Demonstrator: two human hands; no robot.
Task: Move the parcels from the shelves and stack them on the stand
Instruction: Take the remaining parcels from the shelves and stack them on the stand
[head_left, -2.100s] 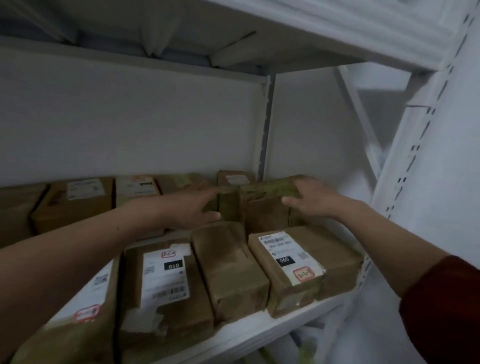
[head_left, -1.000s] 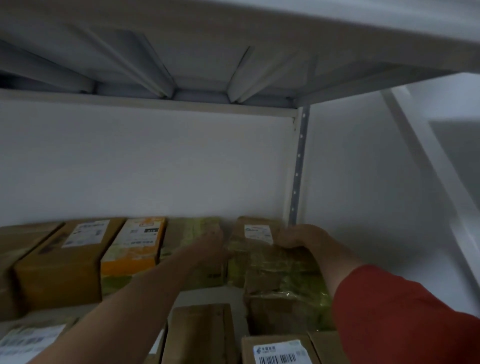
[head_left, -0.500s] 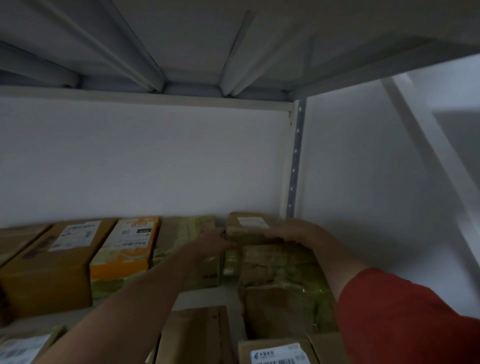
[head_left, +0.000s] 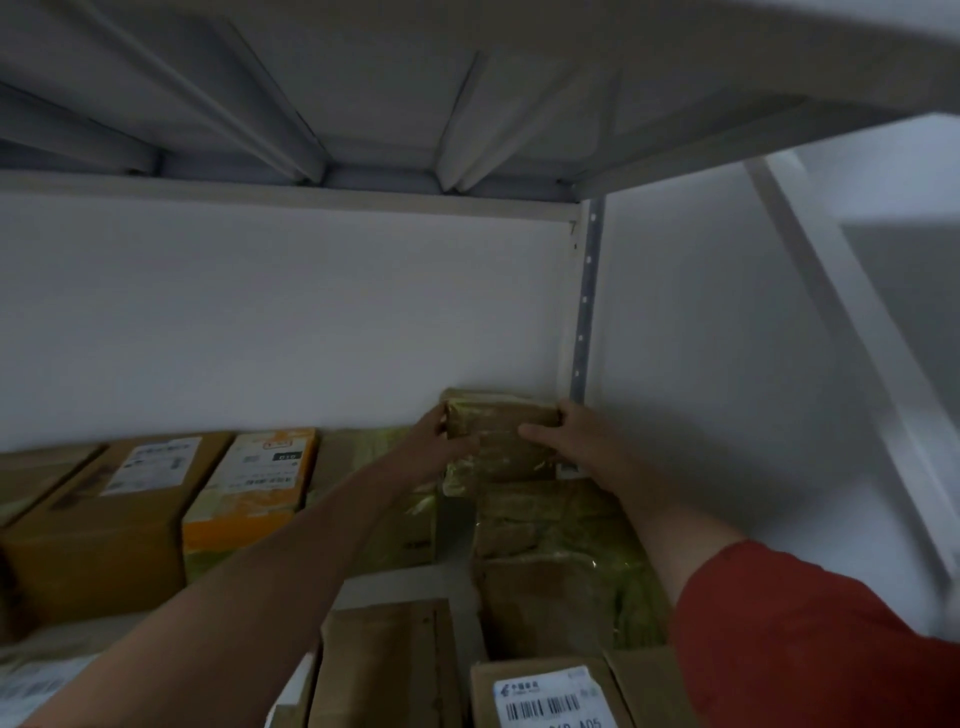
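The taped parcel (head_left: 500, 427) has been tipped up — side-clasped by left grip (head_left: 434, 448) and right grip (head_left: 572, 441). Judged light, stiff, slick.

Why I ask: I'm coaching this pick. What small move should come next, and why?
Probably lift the small parcel and draw it back toward the person. The left hand and right hand grip its two sides, and a larger taped parcel lies in front of it, so it likely must clear that.
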